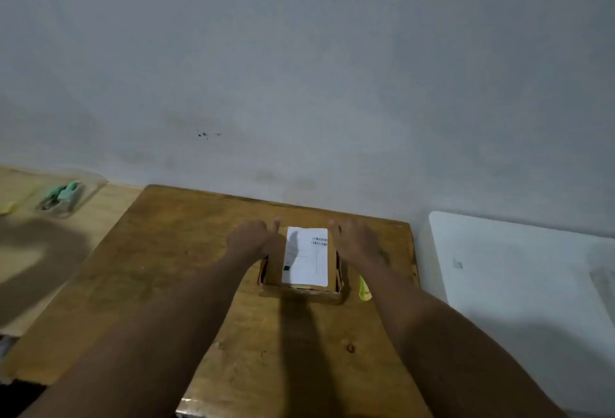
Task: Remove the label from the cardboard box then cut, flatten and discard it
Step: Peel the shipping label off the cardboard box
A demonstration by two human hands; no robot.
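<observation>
Arms reach forward over wooden table [186, 284]. Box [301, 288] sits mid-table, uncut, not flattened; label [306, 256] fully stuck on top, no corner lifted. Left hand [253, 239] at box's left side, thumb up, fingers curled; contact unclear, cannot tell grip. Right hand [357, 241] at right side, fingers relaxed, grasping nothing. Yellow tool [364, 288], possibly cutter, just right of box, untouched. All 4 steps remain, by my reading.

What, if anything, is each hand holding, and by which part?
The left hand and right hand flank the cardboard box at its far corners, but whether either actually grips it cannot be told. The label lies untouched on top.
</observation>
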